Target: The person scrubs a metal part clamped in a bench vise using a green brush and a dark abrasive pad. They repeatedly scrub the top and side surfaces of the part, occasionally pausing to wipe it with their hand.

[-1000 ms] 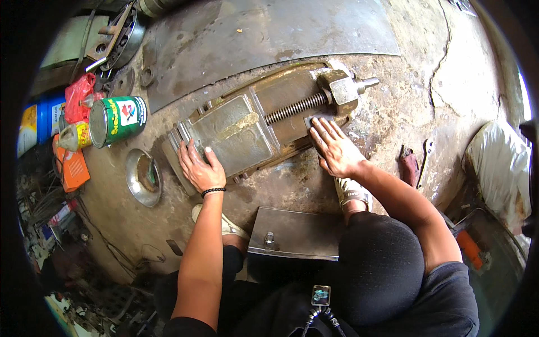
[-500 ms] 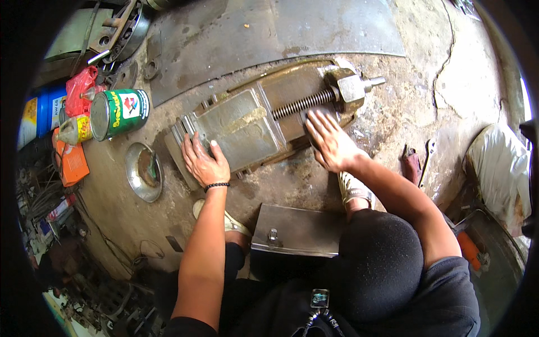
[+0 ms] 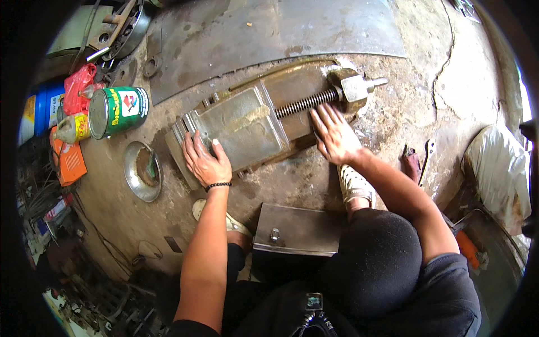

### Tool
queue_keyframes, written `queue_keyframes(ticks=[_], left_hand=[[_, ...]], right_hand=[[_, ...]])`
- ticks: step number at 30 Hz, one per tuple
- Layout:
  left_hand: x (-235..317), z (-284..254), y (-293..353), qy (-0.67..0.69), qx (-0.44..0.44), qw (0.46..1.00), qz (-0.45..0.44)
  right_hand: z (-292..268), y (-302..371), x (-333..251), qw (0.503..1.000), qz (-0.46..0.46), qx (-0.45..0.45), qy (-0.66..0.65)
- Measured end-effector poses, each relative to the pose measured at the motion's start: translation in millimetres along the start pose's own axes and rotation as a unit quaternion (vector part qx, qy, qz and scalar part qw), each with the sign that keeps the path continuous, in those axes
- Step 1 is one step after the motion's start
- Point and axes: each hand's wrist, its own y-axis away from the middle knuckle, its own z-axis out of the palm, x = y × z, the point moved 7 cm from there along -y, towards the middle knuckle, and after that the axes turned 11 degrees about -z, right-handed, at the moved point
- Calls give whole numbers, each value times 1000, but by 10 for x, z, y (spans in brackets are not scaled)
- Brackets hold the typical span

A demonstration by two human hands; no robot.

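A heavy metal machine vise (image 3: pixel 238 121) lies on the floor before me, slanting up toward the right. Its threaded screw (image 3: pixel 307 104) runs from the flat sliding plate to a thick end block (image 3: pixel 355 89) with a square-ended shaft. My left hand (image 3: pixel 206 164) lies on the near left corner of the plate, fingers apart, a beaded bracelet at the wrist. On the vise bed just below the screw rests my right hand (image 3: pixel 336 136), its fingers stretched out and somewhat blurred. Neither hand holds anything.
To the left stand a green can (image 3: pixel 119 112), a red plastic bag (image 3: pixel 80 90), an orange box (image 3: pixel 69 163) and a shallow metal bowl (image 3: pixel 143 171). A metal sheet (image 3: pixel 269 33) lies beyond the vise. A metal box (image 3: pixel 297 229) sits between my feet. At right lies a wrench (image 3: pixel 426 160).
My right hand has slid slightly to the right along the vise bed. The left hand keeps its place on the plate.
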Motion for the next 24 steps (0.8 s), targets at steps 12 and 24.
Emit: queue_keyframes(ticks=[12,24], left_hand=[[-13,-1,14,3,-7,1000,-6],[7,-3,9,-8,-7,1000,-2]], right_hand=[[9,77,2,995,-76,-47,46],[165,121,72,998,14,64,25]])
